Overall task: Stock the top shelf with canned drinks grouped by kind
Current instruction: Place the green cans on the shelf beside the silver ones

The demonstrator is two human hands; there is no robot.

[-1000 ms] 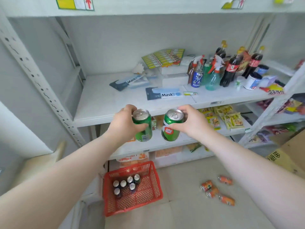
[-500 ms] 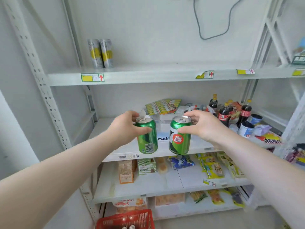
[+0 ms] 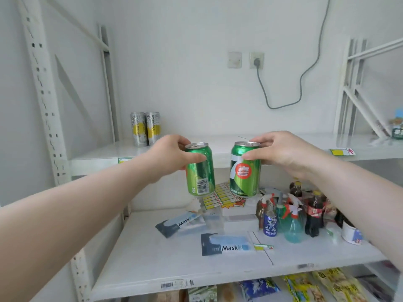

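Fingers (image 3: pixel 195 158) of the left hand (image 3: pixel 168 159) wrapped round the upper half of a green can (image 3: pixel 199 174), held upright, barcode toward the camera, brand face turned away; of the two hands, the nearer to the two silver cans (image 3: pixel 145 128) standing back left on the top shelf (image 3: pixel 96 154). Just right of it, apart, a second green can (image 3: pixel 245 171), also upright, pinched near its rim by the right hand (image 3: pixel 281 153), thumb in front, other fingers hidden behind. Both in the air before the shelf's front edge, bases below its surface as seen, so probably up and forward to land them, side by side and clear of the silver pair. Far right of the shelf cut off; a blurred packet (image 3: pixel 395 129) there, hard to make out
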